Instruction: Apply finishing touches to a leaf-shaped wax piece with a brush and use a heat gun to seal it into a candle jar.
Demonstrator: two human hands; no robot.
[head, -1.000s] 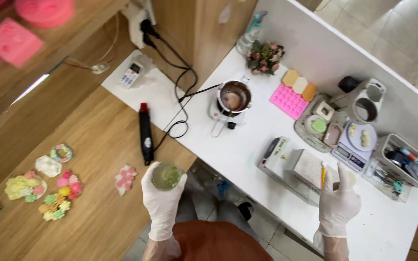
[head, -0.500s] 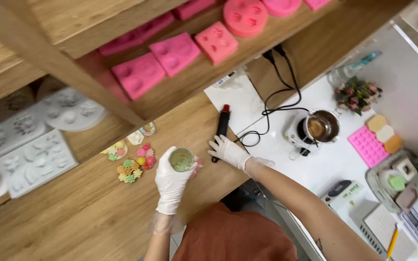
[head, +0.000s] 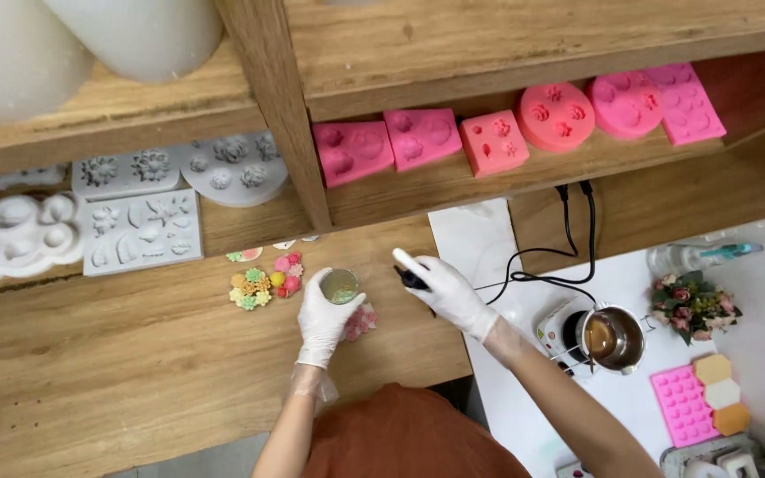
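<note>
A: Any packages, labels, signs or screens here?
B: None that I can make out; only moulds on the shelves and bare worktop; no printed face shows anywhere.

- Left hand holds a cup; flowers lie just left of it.
- Right hand lies right of it, over a tool.
- Pot sits well right.
- Moulds line the shelf behind.
</note>
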